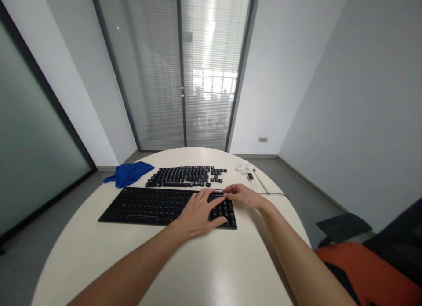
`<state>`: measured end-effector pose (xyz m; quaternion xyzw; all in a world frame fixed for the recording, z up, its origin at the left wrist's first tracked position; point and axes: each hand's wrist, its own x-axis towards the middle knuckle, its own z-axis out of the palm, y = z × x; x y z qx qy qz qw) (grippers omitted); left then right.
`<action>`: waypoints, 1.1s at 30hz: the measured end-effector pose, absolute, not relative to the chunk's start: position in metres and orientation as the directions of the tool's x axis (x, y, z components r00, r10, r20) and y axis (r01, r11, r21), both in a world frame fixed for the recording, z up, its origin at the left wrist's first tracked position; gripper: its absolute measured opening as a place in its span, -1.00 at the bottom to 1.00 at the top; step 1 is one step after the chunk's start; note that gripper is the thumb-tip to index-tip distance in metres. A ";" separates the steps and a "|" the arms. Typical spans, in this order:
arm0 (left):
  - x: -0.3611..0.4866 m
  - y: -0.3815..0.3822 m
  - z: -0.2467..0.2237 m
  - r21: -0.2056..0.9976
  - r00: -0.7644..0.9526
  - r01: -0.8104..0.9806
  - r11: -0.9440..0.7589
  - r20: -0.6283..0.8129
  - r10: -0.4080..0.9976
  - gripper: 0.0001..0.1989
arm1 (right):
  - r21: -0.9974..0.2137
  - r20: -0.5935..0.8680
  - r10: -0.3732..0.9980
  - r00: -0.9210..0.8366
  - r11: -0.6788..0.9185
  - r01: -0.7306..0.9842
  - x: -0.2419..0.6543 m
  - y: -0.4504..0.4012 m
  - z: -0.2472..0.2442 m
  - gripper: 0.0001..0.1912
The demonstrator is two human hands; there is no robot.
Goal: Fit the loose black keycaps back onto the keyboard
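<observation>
A black keyboard [141, 205] lies on the round table, its left and middle parts bare of keycaps. Keycaps still cover the number pad at its right end. Spread over the right part of the keyboard is my left hand [199, 211], fingers apart and resting flat. My right hand [243, 195] is at the keyboard's upper right corner with thumb and fingers pinched together; what they grip is too small to make out. Behind the keyboard, loose black keycaps [184, 174] lie in rows, with a few smaller groups to their right.
A blue cloth [129, 174] lies at the table's left back. On the right are a white crumpled tissue [242, 168], a small black piece with wire loops [250, 176], a thin stick [261, 182] and the cable [278, 194]. An orange chair [356, 266] stands beside the table [198, 271].
</observation>
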<state>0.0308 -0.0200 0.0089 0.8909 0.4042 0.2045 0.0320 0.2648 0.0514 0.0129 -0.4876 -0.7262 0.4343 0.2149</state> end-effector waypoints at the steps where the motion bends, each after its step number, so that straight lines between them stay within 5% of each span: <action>1: 0.031 -0.020 0.009 0.220 0.588 0.708 -0.671 0.341 0.733 -0.40 | -0.844 -0.112 0.893 -0.436 0.146 0.516 0.265 0.051 0.014 -0.57; 20: 0.032 -0.023 0.010 0.208 0.587 0.723 -0.659 0.320 0.744 -0.43 | -0.797 -0.066 0.897 -0.438 0.216 0.563 0.263 0.045 0.015 -0.63; 33: 0.031 -0.024 0.009 0.196 0.585 0.725 -0.660 0.331 0.740 -0.42 | -0.423 0.292 0.948 -0.127 0.247 0.872 0.271 0.067 -0.001 -0.61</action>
